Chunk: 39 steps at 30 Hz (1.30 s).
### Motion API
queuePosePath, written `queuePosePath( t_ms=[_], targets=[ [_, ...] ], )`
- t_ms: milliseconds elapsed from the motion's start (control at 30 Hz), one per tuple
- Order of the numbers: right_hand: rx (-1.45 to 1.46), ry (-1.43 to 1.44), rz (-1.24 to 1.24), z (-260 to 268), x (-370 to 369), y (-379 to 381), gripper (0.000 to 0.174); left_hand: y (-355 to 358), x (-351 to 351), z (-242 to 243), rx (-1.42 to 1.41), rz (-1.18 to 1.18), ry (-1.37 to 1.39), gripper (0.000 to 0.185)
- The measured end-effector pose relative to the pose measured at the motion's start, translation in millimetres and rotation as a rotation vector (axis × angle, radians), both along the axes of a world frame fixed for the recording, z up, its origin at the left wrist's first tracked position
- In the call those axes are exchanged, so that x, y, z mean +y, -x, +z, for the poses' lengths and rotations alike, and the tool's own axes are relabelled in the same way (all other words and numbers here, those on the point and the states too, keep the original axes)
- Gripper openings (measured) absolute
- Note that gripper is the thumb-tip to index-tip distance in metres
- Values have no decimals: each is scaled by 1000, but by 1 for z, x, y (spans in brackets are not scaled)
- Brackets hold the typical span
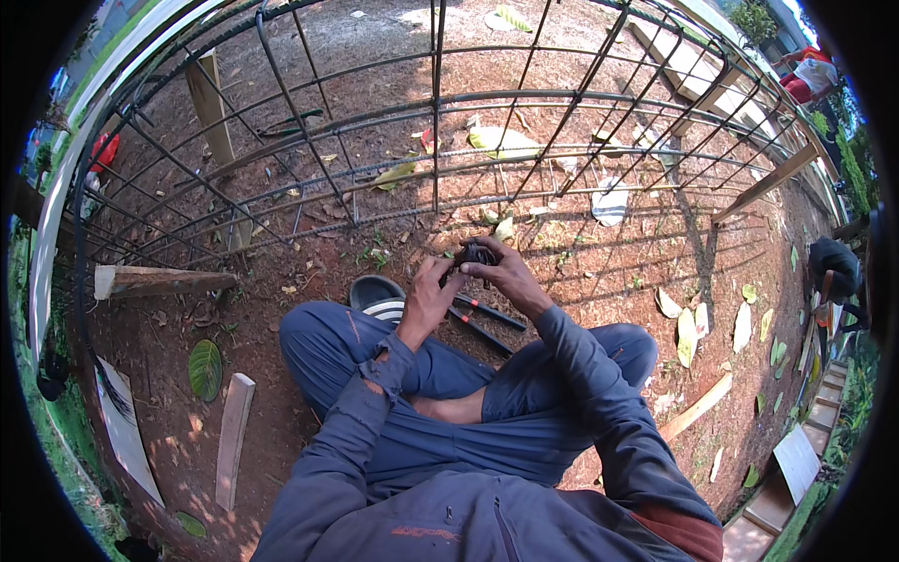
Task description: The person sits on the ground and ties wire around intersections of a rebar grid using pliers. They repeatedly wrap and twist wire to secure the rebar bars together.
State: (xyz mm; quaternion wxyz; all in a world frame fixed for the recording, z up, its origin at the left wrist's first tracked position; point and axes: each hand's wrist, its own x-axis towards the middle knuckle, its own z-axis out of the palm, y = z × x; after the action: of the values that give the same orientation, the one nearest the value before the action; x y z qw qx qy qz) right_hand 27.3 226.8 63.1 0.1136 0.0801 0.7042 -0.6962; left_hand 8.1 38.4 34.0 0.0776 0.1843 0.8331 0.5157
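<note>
My right hand (511, 275) holds a small dark bundle (476, 258), which looks like tie wire, with the thumb and fingers around it. From the other side, my left hand (430, 291) meets the bundle with its fingertips closed on it. Part of the bundle is hidden by the fingers. Just below the hands lies a long-handled tool (484, 323) with two black handles banded in orange; its head is hidden. Past my hands stands a rebar cage (435, 105) of long bars crossed by thinner square stirrups.
Wooden stakes (211, 105) stand among the bars, and a squared timber (165, 281) juts out at left. A slide sandal (377, 293) sits by my knee. Wood offcuts (234, 441) and leaves (687, 337) lie on the soil. Another person (808, 74) is at far right.
</note>
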Motion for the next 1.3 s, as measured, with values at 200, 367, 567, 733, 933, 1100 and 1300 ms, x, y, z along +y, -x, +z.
queuePosePath(
  t_ms=[200,367,567,733,933,1100,1300],
  targets=[
    [88,-48,8,-6,0,1,45,1,0,-2,4,3,24,40],
    [132,-149,45,-16,3,1,42,2,-1,-7,-32,-29,69,41],
    [145,-190,70,-12,2,-1,41,5,-3,-9,-79,-67,40,43],
    [164,-137,108,-1,0,-2,41,8,-6,-19,-81,-94,3,46],
    [159,-76,162,-5,2,-1,41,8,-8,-18,-123,-140,18,45],
    [162,-117,136,-3,3,-2,44,4,-7,-8,-58,-133,12,39],
    [128,-23,235,15,4,-1,51,1,-9,-6,-7,-174,11,31]
  ],
)
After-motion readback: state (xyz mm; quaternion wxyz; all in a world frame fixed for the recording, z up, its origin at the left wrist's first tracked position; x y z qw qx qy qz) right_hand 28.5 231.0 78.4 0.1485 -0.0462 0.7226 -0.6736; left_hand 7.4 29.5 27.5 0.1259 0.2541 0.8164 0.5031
